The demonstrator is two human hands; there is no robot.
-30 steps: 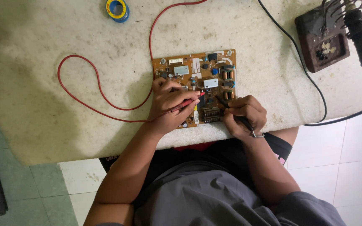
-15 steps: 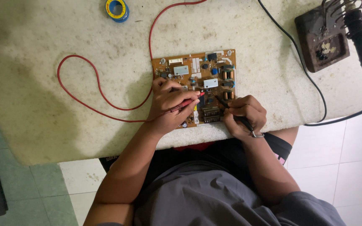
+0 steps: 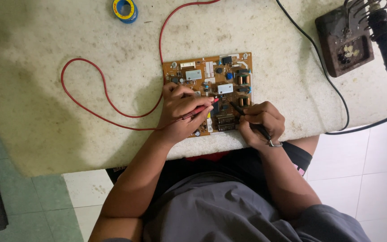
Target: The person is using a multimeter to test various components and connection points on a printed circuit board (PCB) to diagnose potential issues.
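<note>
I see the orange rectangular circuit board (image 3: 211, 92) at frame centre, its long axis running up-frame, lower end at the speckled pale worktop (image 3: 45, 112) edge. My left hand (image 3: 180, 112) grips a red probe (image 3: 200, 109) pointing right; my right hand (image 3: 260, 123) grips what looks like a black probe (image 3: 237, 109) pointing up-left. Open worktop lies left.

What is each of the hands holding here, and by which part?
The left hand pinches the red probe along its shaft, near the tip. The right hand grips the black probe around its handle. Both tips point at the circuit board.
</note>
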